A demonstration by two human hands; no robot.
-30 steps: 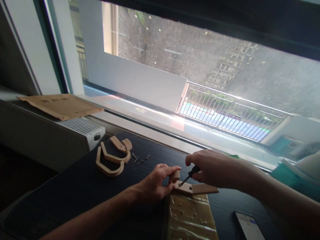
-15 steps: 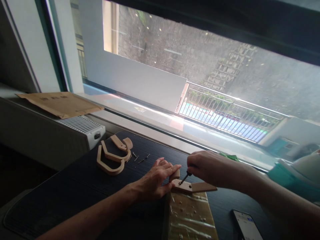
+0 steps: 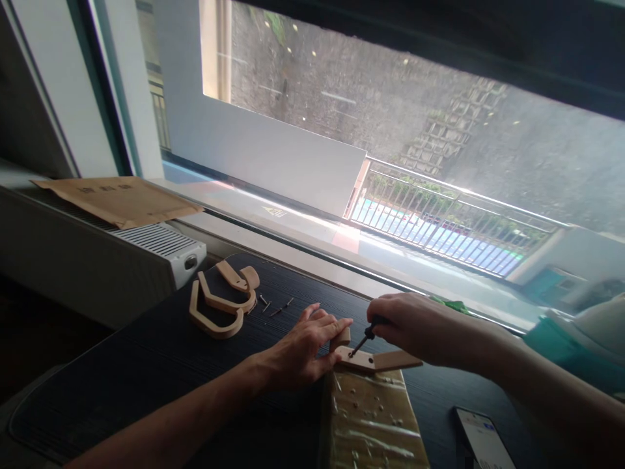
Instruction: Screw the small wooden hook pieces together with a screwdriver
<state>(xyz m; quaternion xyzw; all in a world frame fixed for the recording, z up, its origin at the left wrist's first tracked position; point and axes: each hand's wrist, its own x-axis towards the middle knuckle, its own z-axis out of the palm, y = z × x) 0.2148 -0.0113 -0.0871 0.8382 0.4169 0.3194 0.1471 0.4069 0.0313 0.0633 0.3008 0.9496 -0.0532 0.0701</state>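
Observation:
My right hand [image 3: 393, 318] is closed around the dark handle of a screwdriver [image 3: 362, 341]. The shaft slants down to the left, its tip at the left one of two holes in a pale wooden hook [image 3: 361, 359]. Whether a screw sits under the tip is too small to tell. My left hand [image 3: 310, 342] grips the hook's curved left end between thumb and fingers. Beneath the hook is a block wrapped in brownish tape [image 3: 374, 417], its top dotted with small holes or bumps.
Several more wooden hooks [image 3: 217, 329] lie at the left on the dark table [image 3: 161, 384], beside loose screws [image 3: 264, 303]. A phone [image 3: 481, 433] rests at the lower right. Along the back runs the window, with a brown envelope [image 3: 122, 200] on a white heater [image 3: 166, 251].
My right hand has turned slightly on the screwdriver, so more of its dark handle shows. The tip stays at the same hole, and my left hand keeps its hold.

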